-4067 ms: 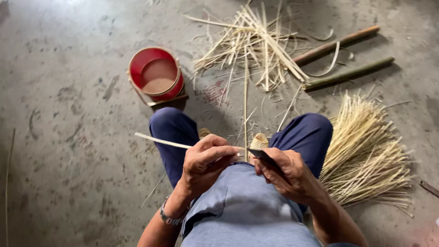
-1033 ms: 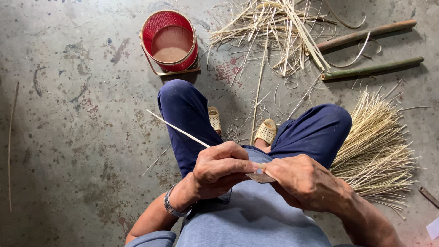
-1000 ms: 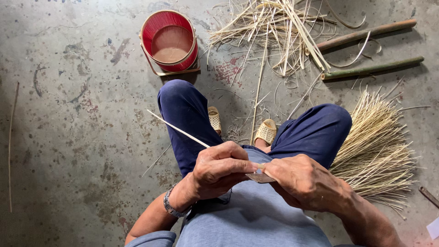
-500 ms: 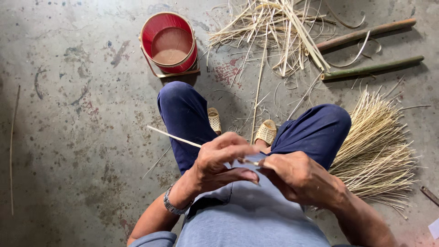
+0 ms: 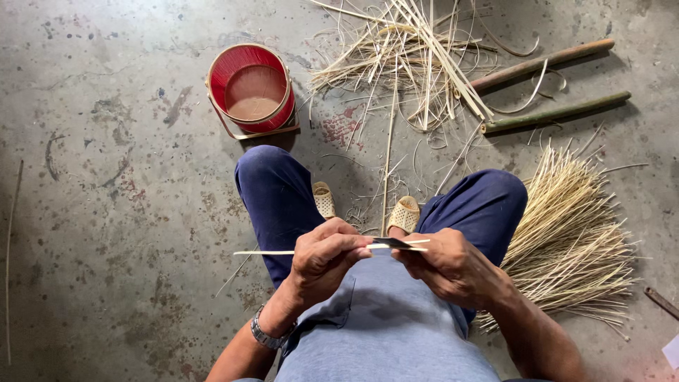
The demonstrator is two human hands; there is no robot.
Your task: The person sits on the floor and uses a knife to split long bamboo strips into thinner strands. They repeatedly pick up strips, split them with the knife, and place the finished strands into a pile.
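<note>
My left hand (image 5: 324, 259) pinches a thin pale bamboo strip (image 5: 263, 252) that sticks out to the left across my knee. My right hand (image 5: 445, 267) grips a small dark knife blade (image 5: 393, 243) laid against the strip between the two hands. Both hands meet over my lap, above blue trousers and a grey-blue shirt. A watch sits on my left wrist.
A red bucket (image 5: 250, 89) with brownish water stands on the concrete floor ahead left. A heap of bamboo shavings and strips (image 5: 407, 53) lies ahead. Two bamboo poles (image 5: 552, 113) lie at upper right. A bundle of thin sticks (image 5: 573, 240) fans out right of my knee.
The strip's free end has swung down from a raised slant to lie nearly level, and more of it shows between my hands. The hands have stayed over my lap.
</note>
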